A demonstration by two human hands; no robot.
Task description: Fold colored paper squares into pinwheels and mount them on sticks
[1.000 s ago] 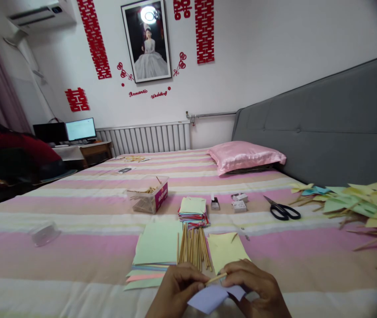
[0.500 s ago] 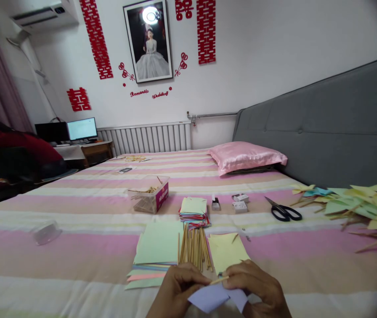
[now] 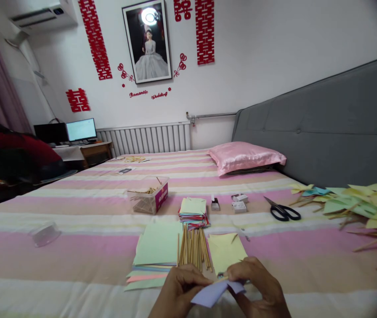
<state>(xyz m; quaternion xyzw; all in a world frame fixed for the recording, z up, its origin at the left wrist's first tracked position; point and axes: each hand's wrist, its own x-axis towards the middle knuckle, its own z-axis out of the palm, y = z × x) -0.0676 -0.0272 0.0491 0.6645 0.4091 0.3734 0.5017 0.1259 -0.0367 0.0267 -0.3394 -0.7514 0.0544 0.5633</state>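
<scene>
Near the bottom edge, a folded lavender paper [image 3: 210, 296] sits between my two hands. My left hand [image 3: 180, 289] pinches its left side, fingers closed. My right hand [image 3: 261, 285] grips its right side, thumb underneath and fingers over the top. A short pale wooden stick [image 3: 220, 279] lies along the paper's upper edge, its right end at my right fingertips. Just beyond are a stack of green and coloured paper sheets [image 3: 159, 243], a bundle of thin wooden sticks [image 3: 195, 249] and yellow paper sheets [image 3: 226, 247] with cuts at the corners.
A clear box of sticks [image 3: 150, 198], a small stack of coloured paper [image 3: 192, 210], small white boxes [image 3: 239, 206] and black-handled scissors [image 3: 284, 213] lie farther back. Paper pinwheels [image 3: 357, 203] are piled at right. A pink pillow [image 3: 244, 157] rests near the headboard; a person [image 3: 22, 152] sits at left.
The lavender paper has tilted and its right flap shows less now. My right hand's fingers have shifted up and over the paper; my left hand has moved slightly right.
</scene>
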